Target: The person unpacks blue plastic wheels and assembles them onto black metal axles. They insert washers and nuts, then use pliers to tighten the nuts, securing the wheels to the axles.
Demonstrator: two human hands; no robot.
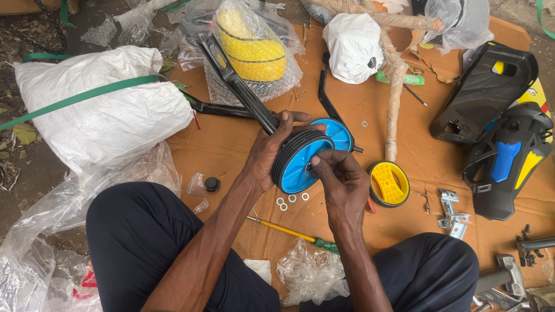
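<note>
The left hand (pixel 272 151) grasps the small blue wheel (pixel 300 163) by its black tyre, holding it above the middle of the cardboard sheet (pixel 231 144). The right hand (pixel 341 179) pinches at the wheel's hub; whether it holds a small part cannot be determined. Risk: a part slipping from the fingertips may roll among the loose washers (pixel 291 200) below or under the plastic bags (pixel 309 277) at the near edge.

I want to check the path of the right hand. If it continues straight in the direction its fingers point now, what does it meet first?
The right hand points up-left; its fingertips already seem to touch the hub of the blue wheel, so that comes first. Depth is hard to judge.
</note>
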